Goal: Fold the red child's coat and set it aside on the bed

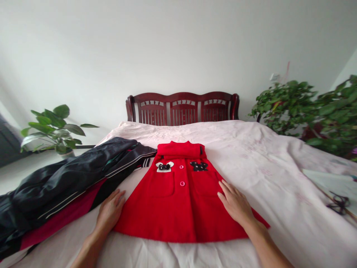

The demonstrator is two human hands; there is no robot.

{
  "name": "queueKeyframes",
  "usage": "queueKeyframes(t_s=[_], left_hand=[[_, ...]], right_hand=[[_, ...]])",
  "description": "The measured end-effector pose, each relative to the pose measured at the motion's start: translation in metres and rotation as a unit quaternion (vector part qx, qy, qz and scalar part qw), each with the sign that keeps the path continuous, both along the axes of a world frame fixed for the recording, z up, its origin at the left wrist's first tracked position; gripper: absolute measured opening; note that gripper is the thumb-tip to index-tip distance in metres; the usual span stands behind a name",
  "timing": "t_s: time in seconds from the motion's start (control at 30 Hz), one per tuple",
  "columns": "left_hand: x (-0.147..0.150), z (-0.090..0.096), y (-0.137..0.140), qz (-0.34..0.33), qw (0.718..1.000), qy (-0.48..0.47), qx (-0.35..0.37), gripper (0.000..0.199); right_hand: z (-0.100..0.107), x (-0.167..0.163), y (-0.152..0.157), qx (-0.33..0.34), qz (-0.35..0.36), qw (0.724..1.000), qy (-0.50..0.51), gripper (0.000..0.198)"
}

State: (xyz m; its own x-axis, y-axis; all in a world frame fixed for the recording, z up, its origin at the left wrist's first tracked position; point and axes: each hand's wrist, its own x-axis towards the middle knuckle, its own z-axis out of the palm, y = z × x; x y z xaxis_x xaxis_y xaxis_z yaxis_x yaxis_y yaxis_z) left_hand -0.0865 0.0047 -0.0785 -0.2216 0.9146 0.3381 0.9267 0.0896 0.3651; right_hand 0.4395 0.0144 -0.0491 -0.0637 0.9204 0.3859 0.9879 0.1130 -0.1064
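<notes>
A red coat (167, 212) lies spread on the bed, its hem toward me and its upper part folded down across the top. Two round buttons run down its front, and each pocket has a bow-like mouse patch, one white and black, the other black with dots. My left hand (111, 208) rests at the coat's left edge, fingers stretched out and holding nothing. On the right side of the skirt part, my right hand (234, 201) lies flat over the cloth with its fingers apart.
Dark jackets with white piping and a magenta panel (69, 178) are heaped to the left. A pale bedsheet (279, 186) covers the bed before a dark wooden headboard (182, 108). Potted plants (55, 126) stand on both sides; black-framed glasses (338, 203) lie far right.
</notes>
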Motion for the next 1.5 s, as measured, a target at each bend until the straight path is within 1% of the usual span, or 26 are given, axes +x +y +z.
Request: queueKeyframes(t_s=[0.1, 0.33, 0.53, 0.6, 0.7, 0.8, 0.9, 0.97, 1.07, 1.13, 1.27, 1.5], left_hand=[[0.0, 0.001, -0.001, -0.002, 1.0, 0.001, 0.002, 0.045], [0.002, 0.001, -0.001, -0.012, 1.0, 0.01, 0.006, 0.052], [0.0, -0.004, 0.002, -0.032, 0.999, -0.04, 0.012, 0.049], [0.003, -0.001, 0.002, -0.048, 0.997, -0.066, 0.018, 0.047], [0.012, 0.014, -0.001, -0.069, 0.993, -0.092, 0.011, 0.044], [0.027, 0.039, 0.003, -0.06, 0.994, -0.09, -0.024, 0.041], [0.043, 0.058, 0.02, -0.05, 0.995, -0.083, -0.038, 0.037], [0.053, 0.063, 0.035, -0.047, 0.995, -0.081, -0.038, 0.036], [0.064, 0.06, 0.052, -0.026, 0.995, -0.08, -0.046, 0.032], [0.067, 0.055, 0.057, -0.011, 0.996, -0.078, -0.051, 0.029], [0.067, 0.048, 0.057, 0.013, 0.995, -0.076, -0.057, 0.026], [0.064, 0.046, 0.057, 0.045, 0.995, -0.069, -0.056, 0.025]], right_hand=[[0.0, 0.0, 0.0, 0.002, -0.001, 1.0, 0.0, 0.051], [0.0, 0.001, 0.0, 0.007, 0.006, 1.0, -0.002, 0.05], [0.003, 0.0, -0.001, 0.0, 0.006, 1.0, 0.005, 0.051], [0.004, -0.001, -0.002, -0.002, 0.004, 1.0, 0.008, 0.051], [0.005, -0.002, -0.002, -0.003, 0.003, 1.0, 0.012, 0.051], [0.004, -0.002, -0.001, -0.001, 0.004, 1.0, 0.019, 0.051], [0.004, -0.001, 0.0, -0.009, 0.003, 1.0, 0.023, 0.051], [0.005, -0.001, 0.0, -0.015, 0.003, 1.0, 0.024, 0.052], [0.004, -0.001, 0.0, -0.016, 0.001, 1.0, 0.025, 0.053], [0.003, 0.0, 0.0, -0.01, 0.002, 1.0, 0.025, 0.052], [0.001, 0.0, 0.001, 0.0, 0.01, 1.0, 0.03, 0.052], [0.005, 0.0, -0.001, -0.009, 0.012, 0.999, 0.031, 0.052]])
